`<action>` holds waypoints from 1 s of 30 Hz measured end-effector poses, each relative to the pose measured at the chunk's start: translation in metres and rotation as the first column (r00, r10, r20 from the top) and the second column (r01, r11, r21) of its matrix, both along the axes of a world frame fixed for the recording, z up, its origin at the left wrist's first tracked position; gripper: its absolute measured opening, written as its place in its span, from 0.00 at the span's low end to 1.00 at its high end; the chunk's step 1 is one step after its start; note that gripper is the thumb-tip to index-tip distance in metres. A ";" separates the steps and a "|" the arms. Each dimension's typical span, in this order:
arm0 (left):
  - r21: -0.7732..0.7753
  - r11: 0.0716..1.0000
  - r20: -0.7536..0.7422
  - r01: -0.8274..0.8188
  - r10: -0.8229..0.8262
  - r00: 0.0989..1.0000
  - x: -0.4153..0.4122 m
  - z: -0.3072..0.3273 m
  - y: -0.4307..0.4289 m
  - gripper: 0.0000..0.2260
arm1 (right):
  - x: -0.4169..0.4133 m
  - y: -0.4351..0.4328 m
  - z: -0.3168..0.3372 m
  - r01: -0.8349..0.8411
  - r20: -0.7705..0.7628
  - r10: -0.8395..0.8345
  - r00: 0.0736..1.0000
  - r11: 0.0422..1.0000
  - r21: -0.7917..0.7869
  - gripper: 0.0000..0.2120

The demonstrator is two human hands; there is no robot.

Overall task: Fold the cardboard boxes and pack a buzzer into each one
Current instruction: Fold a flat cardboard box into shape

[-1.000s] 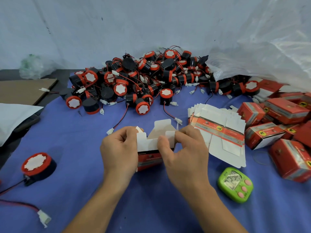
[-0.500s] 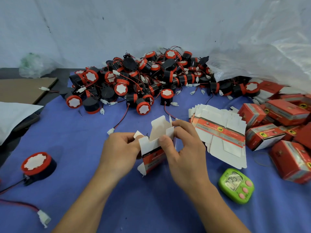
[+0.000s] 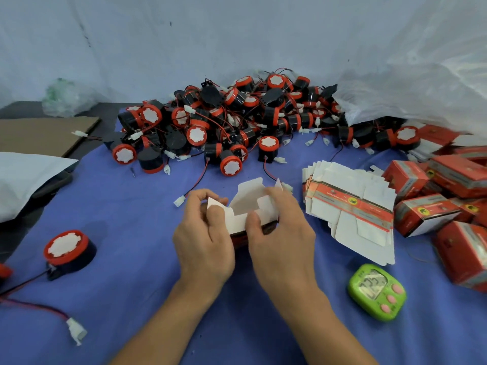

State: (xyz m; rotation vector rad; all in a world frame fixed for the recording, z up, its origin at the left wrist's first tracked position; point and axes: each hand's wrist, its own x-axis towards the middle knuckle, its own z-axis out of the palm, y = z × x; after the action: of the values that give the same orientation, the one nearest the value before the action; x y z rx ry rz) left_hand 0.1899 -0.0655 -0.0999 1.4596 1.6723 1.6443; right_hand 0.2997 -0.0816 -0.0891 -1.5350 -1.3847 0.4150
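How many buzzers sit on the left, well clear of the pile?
1: the buzzer at the left of the blue cloth, white face up. A red sliver at the frame's left edge may be a second.

The blue cloth-covered bench point(image 3: 131, 227) is viewed closely from one head-worn camera, angled forward and downward toward its far edge.
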 end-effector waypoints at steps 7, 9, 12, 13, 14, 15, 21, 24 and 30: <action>-0.220 0.922 0.135 0.320 -0.296 0.946 0.003 0.000 0.002 0.19 | 0.006 0.001 -0.002 -0.049 -0.015 0.048 0.999 0.997 -0.064 0.25; -0.255 0.911 0.222 0.324 -0.271 0.937 0.003 -0.001 0.005 0.20 | 0.009 0.003 -0.006 -0.083 -0.113 0.076 0.991 0.994 -0.066 0.22; -0.287 0.906 0.314 0.312 -0.218 0.924 -0.001 -0.002 0.009 0.22 | 0.014 0.002 -0.004 -0.167 -0.262 0.160 0.952 0.986 -0.007 0.19; -0.283 0.908 0.340 0.310 -0.207 0.917 -0.004 -0.002 0.010 0.23 | 0.015 0.001 -0.002 -0.188 -0.298 0.184 0.937 0.982 0.014 0.18; -0.271 0.911 0.366 0.310 -0.200 0.909 -0.006 -0.001 0.011 0.24 | 0.016 0.001 0.001 -0.209 -0.347 0.208 0.915 0.977 0.033 0.17; -0.258 0.915 0.384 0.311 -0.199 0.902 -0.008 0.000 0.012 0.25 | 0.017 0.002 0.003 -0.228 -0.402 0.230 0.886 0.972 0.055 0.16; -0.209 0.901 0.292 0.380 -0.313 0.904 -0.006 0.005 0.008 0.19 | 0.028 0.014 0.003 -0.152 -0.634 0.117 0.764 0.988 -0.001 0.10; -0.216 0.883 0.115 0.418 -0.402 0.908 -0.008 0.007 0.005 0.16 | 0.036 0.017 -0.001 -0.178 -0.647 0.073 0.759 0.979 -0.099 0.05; -0.314 0.812 0.018 0.491 -0.513 0.858 -0.010 0.006 0.004 0.26 | 0.042 0.022 -0.005 -0.374 -0.562 0.218 0.798 0.910 -0.179 0.13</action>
State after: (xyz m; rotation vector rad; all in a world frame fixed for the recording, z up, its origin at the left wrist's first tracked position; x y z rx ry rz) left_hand 0.1795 -0.0613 -0.0937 1.6257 1.3346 1.0049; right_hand 0.3412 -0.0593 -0.0942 -1.2704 -1.1464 1.1925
